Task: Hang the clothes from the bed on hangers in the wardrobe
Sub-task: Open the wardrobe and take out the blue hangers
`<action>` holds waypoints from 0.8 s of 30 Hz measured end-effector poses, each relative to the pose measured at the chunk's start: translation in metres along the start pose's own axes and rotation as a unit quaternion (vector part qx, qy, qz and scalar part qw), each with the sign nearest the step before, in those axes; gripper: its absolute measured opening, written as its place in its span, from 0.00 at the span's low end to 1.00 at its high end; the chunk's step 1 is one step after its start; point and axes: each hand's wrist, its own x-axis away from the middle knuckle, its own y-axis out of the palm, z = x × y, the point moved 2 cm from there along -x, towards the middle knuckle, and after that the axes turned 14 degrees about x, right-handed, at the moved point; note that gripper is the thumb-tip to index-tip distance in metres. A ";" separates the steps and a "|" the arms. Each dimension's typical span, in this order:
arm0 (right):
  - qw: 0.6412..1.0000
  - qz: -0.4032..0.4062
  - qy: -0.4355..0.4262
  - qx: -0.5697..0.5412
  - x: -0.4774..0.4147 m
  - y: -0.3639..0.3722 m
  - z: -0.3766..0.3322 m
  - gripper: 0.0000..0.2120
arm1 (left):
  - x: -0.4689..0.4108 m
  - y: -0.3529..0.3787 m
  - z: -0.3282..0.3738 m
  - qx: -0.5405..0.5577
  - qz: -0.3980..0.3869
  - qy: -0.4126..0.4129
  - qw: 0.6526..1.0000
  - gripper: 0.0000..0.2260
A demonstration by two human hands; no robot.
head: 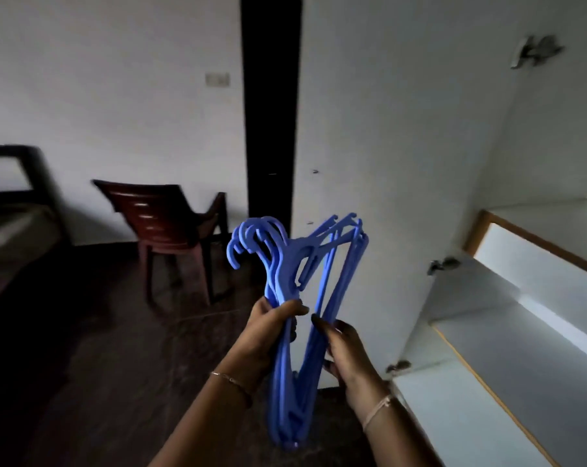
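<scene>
A bunch of blue plastic hangers [293,264] stands upright in front of the person, held in both hands, hooks uppermost and curling to the left. The left hand [271,328] grips the bunch low on its left side, fingers curled round behind it and the thumb laid across the front. The right hand [344,348] holds the right side, thumb and fingers closed on the thin bars. How many hangers there are cannot be counted, as they overlap; their lower ends sink between the forearms near the bottom edge. Each wrist wears a thin bracelet [233,382].

Just right of the hangers is the open wardrobe [554,146]: its white door [386,146] stands behind the bunch, with three metal hinges [442,264] along its right edge, all blurred. The white shelves [507,365] with pale wooden front edges run off the right side of the frame, so their depth is cut off.

Left of the door's dark outer edge, a brown plastic chair [170,227] stands on the dark floor [100,365] against the wall. A switch plate [217,79] on that wall is too blurred to read. The bed [12,237] is cut by the left edge; something pale lies on it, too dim to identify.
</scene>
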 end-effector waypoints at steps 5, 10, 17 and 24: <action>0.989 -0.126 0.013 -0.074 0.022 0.112 0.000 0.01 | 0.041 -0.087 0.048 0.068 0.046 0.011 0.997 0.08; 0.985 -0.163 -0.058 0.025 0.058 0.231 0.007 0.06 | 0.087 -0.192 0.100 0.069 0.136 0.070 0.986 0.10; 0.976 -0.154 -0.108 0.113 0.096 0.418 0.048 0.26 | 0.160 -0.354 0.168 0.039 0.229 0.133 0.964 0.15; 0.969 -0.160 -0.110 0.152 0.136 0.541 0.046 0.17 | 0.203 -0.464 0.209 0.033 0.283 0.100 0.953 0.23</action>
